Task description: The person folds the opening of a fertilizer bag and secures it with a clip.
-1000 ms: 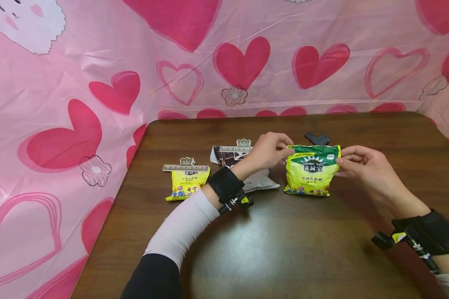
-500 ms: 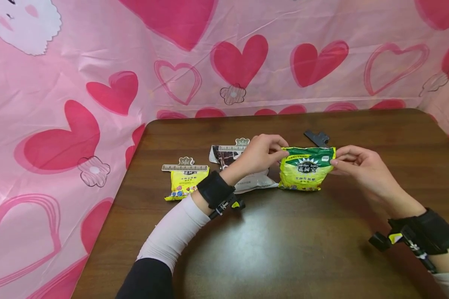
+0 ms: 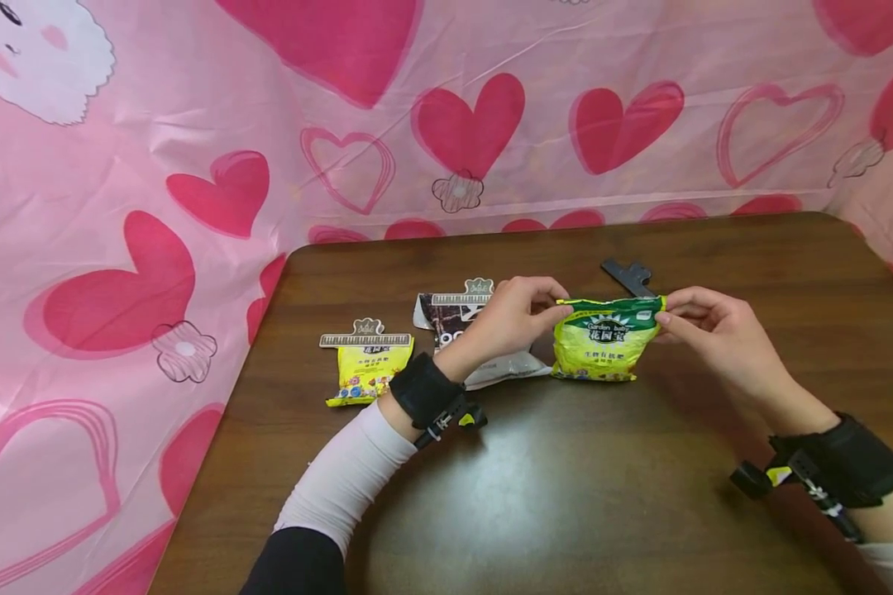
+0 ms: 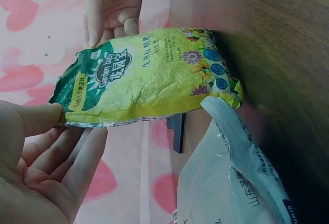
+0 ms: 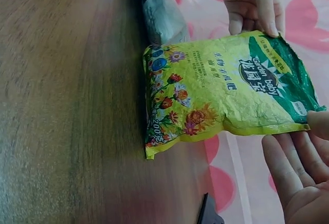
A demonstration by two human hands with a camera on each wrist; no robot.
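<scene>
Pink heart-print cloth backs a dark tabletop (image 3: 565,496) holding three bags.
Two bags left of the left hand (image 3: 509,318) wear clips already; the green-yellow bag (image 3: 603,340), upright between both grips, pinched at its top corners with the right hand (image 3: 707,330), is unclipped; one black clip (image 3: 628,275) lies behind.

- The near half of the tabletop (image 3: 565,496) lies bare between the forearms, open for a pass.
- A grey-white bag (image 3: 502,364) sits just left of the green-yellow fertilizer bag (image 3: 603,343), crowding that side.
- A black clip (image 3: 628,277) lies just behind it.
- A small yellow bag (image 3: 368,372) lies further left.
</scene>
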